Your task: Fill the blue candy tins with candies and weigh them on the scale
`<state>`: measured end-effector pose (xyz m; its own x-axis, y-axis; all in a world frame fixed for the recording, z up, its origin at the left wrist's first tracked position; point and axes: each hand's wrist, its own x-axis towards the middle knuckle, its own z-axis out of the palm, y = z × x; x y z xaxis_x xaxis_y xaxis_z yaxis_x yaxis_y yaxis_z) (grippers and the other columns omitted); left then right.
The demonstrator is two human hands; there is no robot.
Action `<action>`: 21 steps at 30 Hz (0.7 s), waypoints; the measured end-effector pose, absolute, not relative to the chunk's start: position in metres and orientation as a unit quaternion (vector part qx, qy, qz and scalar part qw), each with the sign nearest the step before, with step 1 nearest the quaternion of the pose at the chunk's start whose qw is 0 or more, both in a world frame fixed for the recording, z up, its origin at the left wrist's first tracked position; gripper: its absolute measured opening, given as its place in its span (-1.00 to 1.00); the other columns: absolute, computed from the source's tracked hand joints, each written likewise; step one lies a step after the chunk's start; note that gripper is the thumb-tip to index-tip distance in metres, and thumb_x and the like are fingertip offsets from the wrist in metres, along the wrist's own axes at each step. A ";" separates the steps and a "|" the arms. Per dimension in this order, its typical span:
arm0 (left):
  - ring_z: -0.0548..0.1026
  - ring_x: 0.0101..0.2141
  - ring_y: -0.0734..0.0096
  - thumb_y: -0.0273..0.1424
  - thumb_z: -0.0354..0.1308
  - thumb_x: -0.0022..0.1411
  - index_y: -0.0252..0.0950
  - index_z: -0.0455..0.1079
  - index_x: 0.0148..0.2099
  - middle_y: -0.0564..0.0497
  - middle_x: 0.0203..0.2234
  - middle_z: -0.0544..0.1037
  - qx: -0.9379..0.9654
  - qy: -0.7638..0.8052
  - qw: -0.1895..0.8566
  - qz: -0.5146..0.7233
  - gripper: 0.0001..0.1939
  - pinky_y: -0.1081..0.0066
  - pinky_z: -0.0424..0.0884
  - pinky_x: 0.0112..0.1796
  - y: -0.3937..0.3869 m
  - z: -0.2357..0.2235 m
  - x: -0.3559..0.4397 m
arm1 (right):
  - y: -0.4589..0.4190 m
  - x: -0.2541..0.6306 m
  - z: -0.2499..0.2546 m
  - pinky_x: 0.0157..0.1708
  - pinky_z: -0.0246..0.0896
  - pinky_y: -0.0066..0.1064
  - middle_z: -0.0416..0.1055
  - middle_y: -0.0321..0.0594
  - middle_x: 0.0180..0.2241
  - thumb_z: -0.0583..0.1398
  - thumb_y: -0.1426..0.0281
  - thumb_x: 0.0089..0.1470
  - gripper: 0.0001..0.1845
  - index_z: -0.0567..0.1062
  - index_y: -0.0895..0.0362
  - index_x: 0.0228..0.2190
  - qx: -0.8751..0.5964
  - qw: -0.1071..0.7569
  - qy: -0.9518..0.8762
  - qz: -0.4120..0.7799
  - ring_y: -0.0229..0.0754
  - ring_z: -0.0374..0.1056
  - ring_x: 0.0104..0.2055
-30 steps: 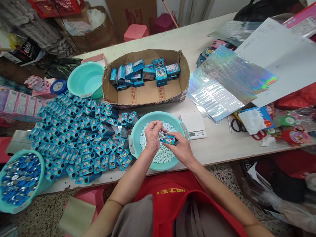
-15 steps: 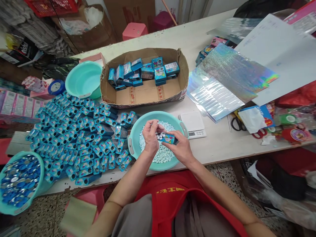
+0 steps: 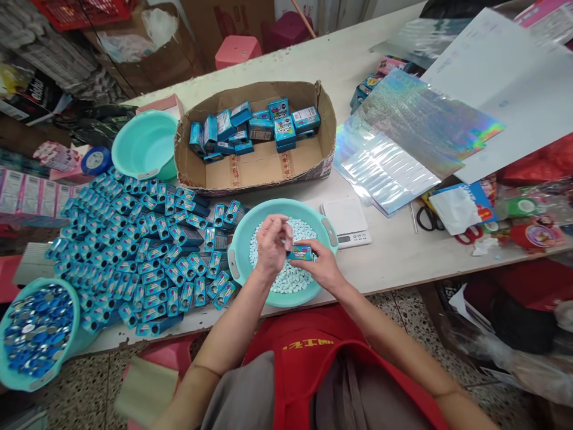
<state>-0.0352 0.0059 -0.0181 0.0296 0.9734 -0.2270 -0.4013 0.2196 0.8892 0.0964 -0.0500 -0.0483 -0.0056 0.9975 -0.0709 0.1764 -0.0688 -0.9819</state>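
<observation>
The left hand [image 3: 271,245] now lifts slightly off the small blue box [image 3: 300,253], its fingers bunched above the box's end instead of pressed against it. The right hand [image 3: 320,267] turns the box flatter over the basin [image 3: 237,254].

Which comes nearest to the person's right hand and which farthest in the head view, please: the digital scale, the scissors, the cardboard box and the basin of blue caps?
From the right hand:
1. Digital scale, just up and to its right.
2. Scissors, farther right on the table.
3. Cardboard box, behind it across the table.
4. Basin of blue caps, far left at the table's edge.
</observation>
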 end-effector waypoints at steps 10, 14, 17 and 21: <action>0.24 0.03 -0.10 -0.01 0.00 0.17 -0.25 0.27 0.09 -0.23 0.05 0.30 0.678 0.690 0.240 -0.078 -0.44 -0.06 0.23 -0.05 -0.053 -0.104 -0.033 | -0.063 0.119 -0.087 -0.10 0.29 -0.20 0.40 -0.17 -0.23 0.34 0.24 -0.10 -0.64 0.48 0.07 -0.22 -0.597 0.508 -0.539 0.308 -0.09 0.36 -0.15; 0.38 -0.11 0.07 -0.13 -0.02 0.22 -0.23 0.31 0.04 -0.18 -0.11 0.38 0.709 0.642 0.285 -0.059 -0.57 0.18 0.34 -0.19 -0.060 -0.111 -0.018 | -0.063 0.116 -0.083 -0.12 0.31 -0.20 0.39 -0.17 -0.24 0.33 0.23 -0.07 -0.65 0.46 0.08 -0.22 -0.604 0.516 -0.536 0.286 -0.09 0.36 -0.16; 0.46 -0.29 0.21 -0.28 0.08 0.14 -0.26 0.41 -0.17 -0.08 -0.33 0.46 0.645 0.657 0.388 0.036 -0.76 0.32 0.34 -0.30 -0.046 -0.115 -0.033 | -0.063 0.115 -0.075 -0.13 0.31 -0.22 0.39 -0.17 -0.23 0.32 0.23 -0.07 -0.64 0.45 0.07 -0.21 -0.602 0.510 -0.539 0.294 -0.10 0.36 -0.16; 0.33 -0.64 0.48 -0.26 0.15 0.02 -0.27 0.34 -0.39 0.13 -0.69 0.31 0.432 0.667 0.562 0.230 -0.82 0.49 0.22 -0.57 -0.029 -0.099 -0.056 | -0.062 0.114 -0.070 -0.16 0.32 -0.23 0.40 -0.17 -0.26 0.32 0.25 -0.06 -0.67 0.45 0.07 -0.22 -0.602 0.462 -0.577 0.303 -0.09 0.37 -0.19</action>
